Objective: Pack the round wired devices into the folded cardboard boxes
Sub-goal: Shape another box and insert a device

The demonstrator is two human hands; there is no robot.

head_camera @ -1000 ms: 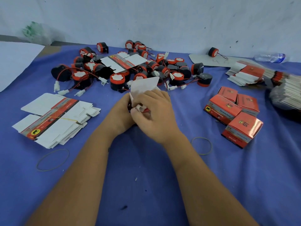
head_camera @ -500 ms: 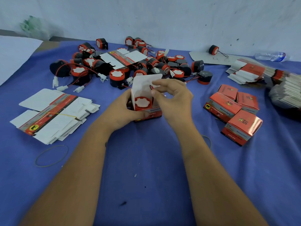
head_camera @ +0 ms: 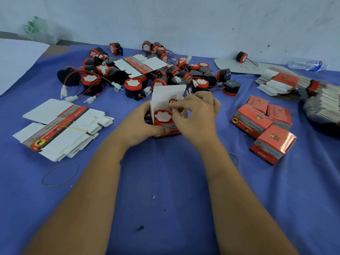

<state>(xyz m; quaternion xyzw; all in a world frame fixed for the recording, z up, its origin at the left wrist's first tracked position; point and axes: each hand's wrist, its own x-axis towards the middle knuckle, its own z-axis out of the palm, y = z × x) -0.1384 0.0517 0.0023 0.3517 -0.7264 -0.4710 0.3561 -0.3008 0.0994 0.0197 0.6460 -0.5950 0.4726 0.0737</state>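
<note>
Round wired device [head_camera: 163,116] sits inside open cardboard box [head_camera: 166,126], lid flap up. Left hand [head_camera: 141,124] grips box side to steady it; right hand [head_camera: 195,115] just beside pinches coiled wire [head_camera: 172,102], likely tucking it in before closing.

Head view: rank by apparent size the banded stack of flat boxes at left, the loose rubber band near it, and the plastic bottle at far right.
1. Stack of flat boxes
2. Rubber band
3. Plastic bottle, though it lies farthest from the camera, so its true size is unsure.
</note>
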